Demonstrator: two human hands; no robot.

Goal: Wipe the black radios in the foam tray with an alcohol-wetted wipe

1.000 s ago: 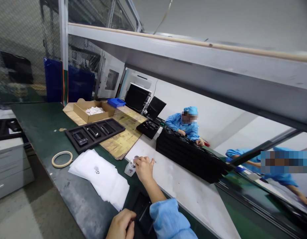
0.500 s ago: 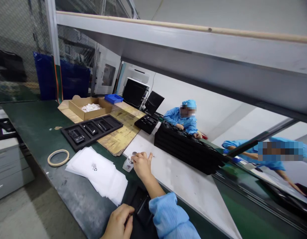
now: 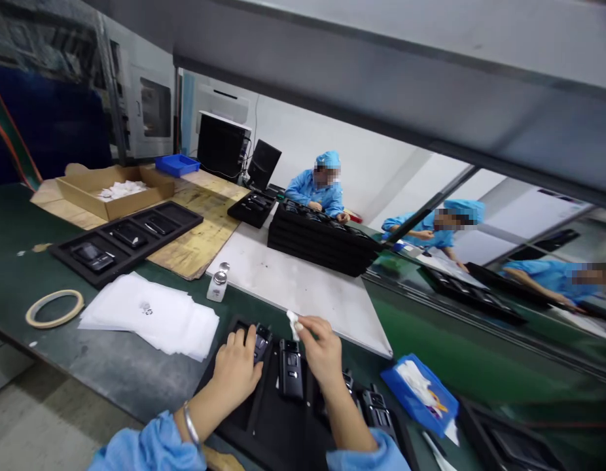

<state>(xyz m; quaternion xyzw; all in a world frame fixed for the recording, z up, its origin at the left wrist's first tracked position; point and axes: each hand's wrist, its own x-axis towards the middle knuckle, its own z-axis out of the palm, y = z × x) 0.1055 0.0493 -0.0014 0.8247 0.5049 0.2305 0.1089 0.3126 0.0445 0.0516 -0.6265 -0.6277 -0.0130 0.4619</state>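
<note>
My right hand (image 3: 322,350) pinches a small white wipe (image 3: 293,321) between thumb and fingers, just above a black tray (image 3: 264,425) that holds several dark devices. A black device (image 3: 291,369) lies upright in the tray between my two hands. My left hand (image 3: 237,369) rests on the tray's left part, its fingers over another device (image 3: 262,340). A small clear bottle with a silver cap (image 3: 218,282) stands beyond the tray, apart from both hands.
A stack of white sheets (image 3: 150,314) and a tape ring (image 3: 54,307) lie left. Farther left sit another black tray (image 3: 126,239) and a cardboard box (image 3: 114,190). A blue packet of wipes (image 3: 421,394) lies right. Co-workers in blue sit behind stacked black trays (image 3: 322,239).
My right hand has left the bottle and come back over the near tray with a white wipe. My left hand now lies on the tray. The view swung right and down.
</note>
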